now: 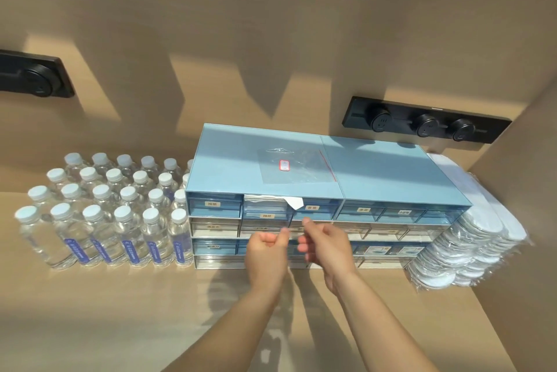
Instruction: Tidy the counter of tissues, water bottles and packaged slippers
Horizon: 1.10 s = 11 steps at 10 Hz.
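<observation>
Vantage: head-worn, above and in front of the tan wooden counter [90,311].
Facing: forward and down, toward the tan back wall [271,25].
Nearness: close, at arm's reach of the blue-and-clear plastic drawer cabinet [376,169].
Lens: wide-angle, edges bowed.
Views: one only.

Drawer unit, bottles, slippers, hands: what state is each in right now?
Drawer unit: one top-row drawer pulled out, white tissue sticking out.
Water bottles: upright, capped, in rows.
Packaged slippers: stacked beside the unit.
Left hand: fingers curled, empty.
Right hand: fingers curled, empty.
</observation>
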Motion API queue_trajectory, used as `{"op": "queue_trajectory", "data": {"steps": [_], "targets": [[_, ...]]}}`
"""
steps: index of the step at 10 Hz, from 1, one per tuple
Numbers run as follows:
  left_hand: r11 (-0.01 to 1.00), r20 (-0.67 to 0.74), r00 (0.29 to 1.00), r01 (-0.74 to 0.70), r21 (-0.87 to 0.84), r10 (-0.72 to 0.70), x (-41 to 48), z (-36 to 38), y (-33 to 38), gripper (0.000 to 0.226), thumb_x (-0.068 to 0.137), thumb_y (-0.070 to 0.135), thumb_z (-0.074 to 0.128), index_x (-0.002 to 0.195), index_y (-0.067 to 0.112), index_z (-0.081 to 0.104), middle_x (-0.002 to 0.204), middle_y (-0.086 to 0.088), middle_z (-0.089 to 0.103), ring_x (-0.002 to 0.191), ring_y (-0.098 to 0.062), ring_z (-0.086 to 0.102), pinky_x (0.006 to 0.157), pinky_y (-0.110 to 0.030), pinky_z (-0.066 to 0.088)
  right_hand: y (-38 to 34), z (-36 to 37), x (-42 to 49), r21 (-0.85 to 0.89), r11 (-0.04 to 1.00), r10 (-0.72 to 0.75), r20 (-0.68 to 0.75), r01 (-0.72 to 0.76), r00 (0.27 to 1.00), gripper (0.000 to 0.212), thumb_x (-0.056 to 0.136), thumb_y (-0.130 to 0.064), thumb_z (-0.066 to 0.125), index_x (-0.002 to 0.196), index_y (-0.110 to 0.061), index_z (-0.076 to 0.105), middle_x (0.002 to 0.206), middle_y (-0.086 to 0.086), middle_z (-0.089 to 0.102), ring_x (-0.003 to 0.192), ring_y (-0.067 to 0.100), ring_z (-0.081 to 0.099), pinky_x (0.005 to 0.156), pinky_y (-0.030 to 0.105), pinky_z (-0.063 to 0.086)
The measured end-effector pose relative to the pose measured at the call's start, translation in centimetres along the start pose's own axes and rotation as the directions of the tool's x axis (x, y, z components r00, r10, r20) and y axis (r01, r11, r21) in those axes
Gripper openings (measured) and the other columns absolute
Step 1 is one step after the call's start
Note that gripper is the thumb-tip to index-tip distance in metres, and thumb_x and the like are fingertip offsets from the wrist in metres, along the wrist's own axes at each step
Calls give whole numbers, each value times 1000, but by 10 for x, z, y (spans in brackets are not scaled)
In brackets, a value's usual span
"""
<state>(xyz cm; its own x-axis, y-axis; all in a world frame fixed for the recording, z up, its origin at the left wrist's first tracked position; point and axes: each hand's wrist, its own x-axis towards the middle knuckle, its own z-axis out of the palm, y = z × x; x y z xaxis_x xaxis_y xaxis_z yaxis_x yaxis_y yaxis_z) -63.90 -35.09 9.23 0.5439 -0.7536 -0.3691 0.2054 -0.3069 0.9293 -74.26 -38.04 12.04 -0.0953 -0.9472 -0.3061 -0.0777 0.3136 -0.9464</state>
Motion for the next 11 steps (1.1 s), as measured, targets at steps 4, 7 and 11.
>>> {"op": "queue_trajectory", "data": {"steps": [4, 7, 11], "targets": [[981, -62, 979, -194, -5, 193, 40, -39, 20, 35, 96, 31, 66, 83, -1, 68, 73, -9, 71, 47, 3, 62, 56, -22, 46, 4, 59, 4, -14, 995, -97, -27, 96, 995, 24, 101, -20, 61, 80, -9, 63, 72, 6, 71, 68, 22, 66, 62, 32, 53], [984, -61, 983, -172, 42, 175, 53, -30, 34, 34, 99, 29, 60, 89, -3, 69, 66, -7, 70, 55, -18, 58, 73, -37, 52, -12, 68, 18, 32, 999, -34, -23, 35, 999, 26, 103, -11, 54, 80, -5, 62, 73, 13, 67, 55, 18, 56, 56, 25, 50], [975, 70, 982, -185, 127, 177, 56, -39, 30, 14, 93, 22, 62, 82, 14, 61, 86, -17, 75, 73, -31, 65, 71, -40, 54, -12, 60, 19, 26, 1000, -15, 55, 14, 998, 23, 100, 1, 51, 80, -4, 61, 76, 13, 66, 64, 22, 61, 54, 26, 51]]}}
